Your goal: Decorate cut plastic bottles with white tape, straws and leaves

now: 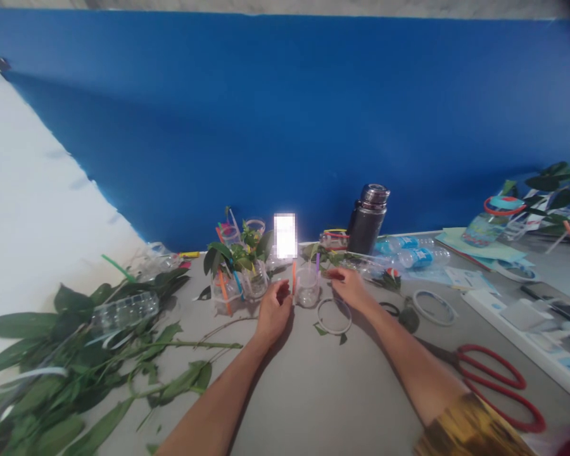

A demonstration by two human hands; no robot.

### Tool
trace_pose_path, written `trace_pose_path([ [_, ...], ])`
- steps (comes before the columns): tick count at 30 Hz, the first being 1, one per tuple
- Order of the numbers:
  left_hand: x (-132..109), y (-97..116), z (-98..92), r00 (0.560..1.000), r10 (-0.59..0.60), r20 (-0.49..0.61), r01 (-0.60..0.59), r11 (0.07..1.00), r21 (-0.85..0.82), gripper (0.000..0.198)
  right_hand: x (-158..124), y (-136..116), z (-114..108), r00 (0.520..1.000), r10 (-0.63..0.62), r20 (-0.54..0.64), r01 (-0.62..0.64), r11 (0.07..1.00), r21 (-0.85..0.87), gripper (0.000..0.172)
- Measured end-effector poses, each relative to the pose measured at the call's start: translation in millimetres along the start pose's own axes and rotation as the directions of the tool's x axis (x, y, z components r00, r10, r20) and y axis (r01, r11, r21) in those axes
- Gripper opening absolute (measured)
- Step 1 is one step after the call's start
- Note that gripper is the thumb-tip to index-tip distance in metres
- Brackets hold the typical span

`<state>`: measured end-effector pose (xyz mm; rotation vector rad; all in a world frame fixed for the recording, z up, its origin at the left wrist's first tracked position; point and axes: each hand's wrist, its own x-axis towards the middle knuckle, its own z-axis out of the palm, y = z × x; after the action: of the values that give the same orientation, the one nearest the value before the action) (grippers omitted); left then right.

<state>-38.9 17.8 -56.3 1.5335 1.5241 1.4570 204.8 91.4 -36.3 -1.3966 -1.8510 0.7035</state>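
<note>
On the grey table (285, 392), one clear cup (308, 292) stands upright between the person's two hands. An orange straw (294, 278) rises at its left side and a purple straw (318, 265) at its right. The left hand (274, 309) is just beside the cup; its fingers are half curled, with a gap between thumb and forefinger, and I see nothing inside them. The right hand (349, 286) is on the other side, near the purple straw. Its fingers are bent, but the tips are blurred against some leaves, so I cannot tell whether they pinch something thin.

The cup looks like thin plastic, so I judge it light, a little slippery and easy to dent. The safe hold would be low on the round wall, with soft pressure, away from the straws, which look stiff but could bend.

In front of the cup lies a smooth white ring (334, 316). To the left, glossy leaves (26, 324) spread on thin green stems. At the right are a dark metal flask (368, 223) and scissors (491, 366) with red, rounded handles.
</note>
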Motion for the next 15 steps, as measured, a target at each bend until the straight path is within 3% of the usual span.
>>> trace_pose_path([
  [2, 0.0, 0.7, -0.1, 1.000, -0.009, -0.004, 0.009, 1.000, 0.011, 0.038, 3.0, 5.7, -9.1, 0.992, 0.072, -0.100, -0.083, 0.990, -0.111, 0.030],
  [4, 0.0, 0.9, 0.0, 1.000, -0.012, -0.007, 0.012, 1.000, 0.018, 0.037, 3.7, 7.7, -17.2, 0.987, 0.105, -0.124, -0.133, 0.960, -0.247, 0.028],
  [9, -0.1, -0.1, 1.3, 1.000, -0.008, -0.005, 0.009, 1.000, 0.009, 0.036, 2.0, -3.0, -18.0, 0.993, 0.114, -0.019, -0.108, 0.865, -0.490, 0.028],
  [15, 0.0, 0.0, 1.6, 1.000, -0.002, -0.004, 0.002, 1.000, 0.000, 0.035, 1.2, -22.5, -8.0, 0.995, 0.072, 0.062, -0.023, 0.815, -0.579, 0.031],
])
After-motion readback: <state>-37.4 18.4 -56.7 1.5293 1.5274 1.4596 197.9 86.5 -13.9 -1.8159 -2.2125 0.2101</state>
